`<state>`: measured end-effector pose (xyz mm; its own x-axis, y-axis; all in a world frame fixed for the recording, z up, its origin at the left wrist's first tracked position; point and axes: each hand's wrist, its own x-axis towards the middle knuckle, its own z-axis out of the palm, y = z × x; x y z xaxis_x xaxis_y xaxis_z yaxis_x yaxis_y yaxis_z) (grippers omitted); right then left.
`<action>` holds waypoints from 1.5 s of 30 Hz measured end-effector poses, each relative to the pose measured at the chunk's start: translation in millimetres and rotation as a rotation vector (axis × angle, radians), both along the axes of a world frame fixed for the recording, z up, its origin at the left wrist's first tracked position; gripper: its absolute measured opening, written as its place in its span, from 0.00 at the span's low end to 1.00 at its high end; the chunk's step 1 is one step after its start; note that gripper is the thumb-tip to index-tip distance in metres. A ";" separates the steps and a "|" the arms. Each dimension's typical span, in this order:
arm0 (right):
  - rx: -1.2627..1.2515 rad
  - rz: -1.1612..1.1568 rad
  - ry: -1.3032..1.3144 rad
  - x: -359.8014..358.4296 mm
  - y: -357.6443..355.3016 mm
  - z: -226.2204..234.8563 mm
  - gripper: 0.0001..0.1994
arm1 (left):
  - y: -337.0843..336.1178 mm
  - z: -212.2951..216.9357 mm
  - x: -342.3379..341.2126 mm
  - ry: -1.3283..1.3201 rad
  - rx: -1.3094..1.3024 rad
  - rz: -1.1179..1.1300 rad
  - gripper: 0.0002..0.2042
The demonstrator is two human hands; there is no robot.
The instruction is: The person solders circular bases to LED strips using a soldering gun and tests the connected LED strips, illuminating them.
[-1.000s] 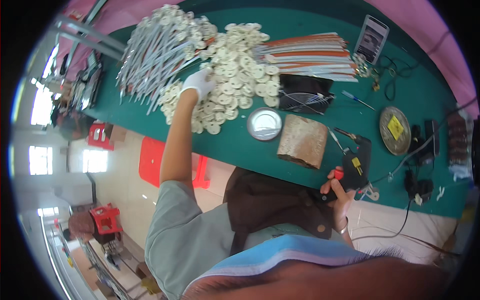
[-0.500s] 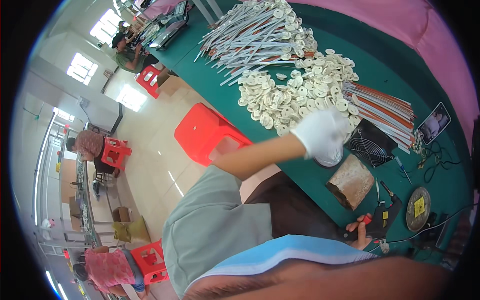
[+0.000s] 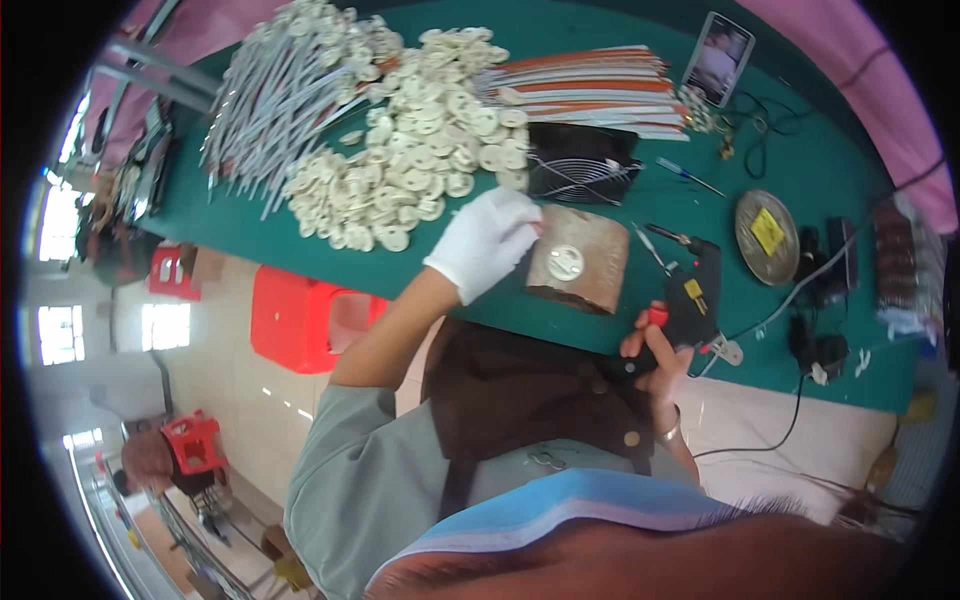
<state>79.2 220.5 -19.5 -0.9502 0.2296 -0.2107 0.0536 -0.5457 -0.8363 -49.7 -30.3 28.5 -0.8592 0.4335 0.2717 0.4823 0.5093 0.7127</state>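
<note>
My left hand (image 3: 487, 243), in a white glove, rests at the left edge of a brown block (image 3: 580, 262) on the green table (image 3: 640, 330). A pale round disc (image 3: 565, 262) lies on top of that block, beside my gloved fingertips; whether they grip it I cannot tell. My bare right hand (image 3: 655, 350) holds a black glue gun (image 3: 690, 295) with a red trigger at the table's near edge, its nozzle pointing toward the block. A heap of pale round discs (image 3: 420, 160) lies just beyond my left hand.
A bundle of grey-white rods (image 3: 280, 90) lies at the far left, orange-and-white strips (image 3: 590, 90) at the back. A black wire fan grille (image 3: 580, 170), a round tin (image 3: 768, 235), a small screen (image 3: 718, 60), cables and a red stool (image 3: 310, 325) are nearby.
My view has swung back over the table. My left hand has come from the disc heap to the brown block, where a disc now lies. The right hand keeps the glue gun.
</note>
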 end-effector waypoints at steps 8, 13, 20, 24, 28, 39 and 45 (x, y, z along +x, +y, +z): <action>-0.051 0.014 0.024 4.5 1.5 -2.8 0.16 | 29.3 17.0 -3.6 -0.127 -0.184 -0.168 0.06; -0.045 0.017 0.026 4.4 0.1 -3.0 0.17 | 25.7 20.5 -4.5 -0.218 -0.212 -0.039 0.09; -0.053 0.020 0.025 4.2 0.5 -4.2 0.17 | 17.3 5.3 12.8 -0.108 -0.129 0.029 0.10; -0.083 0.030 0.030 3.1 1.8 -3.9 0.16 | 32.1 7.8 29.8 -0.045 -0.224 0.040 0.17; -0.094 0.022 0.043 3.1 2.1 -2.9 0.16 | 38.0 8.4 29.7 0.028 -0.317 0.021 0.15; -0.082 0.023 0.036 2.9 2.1 -3.4 0.16 | -6.7 0.5 -14.0 0.185 -0.118 -0.154 0.20; -0.077 0.039 0.037 3.1 1.6 -2.0 0.16 | -30.3 -2.1 -14.4 0.032 -0.553 0.110 0.08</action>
<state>82.3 222.1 -21.5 -0.9655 0.1770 -0.1909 0.0457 -0.6067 -0.7936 -64.0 -60.5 26.4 -0.9026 0.4268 0.0561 0.4221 0.8516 0.3109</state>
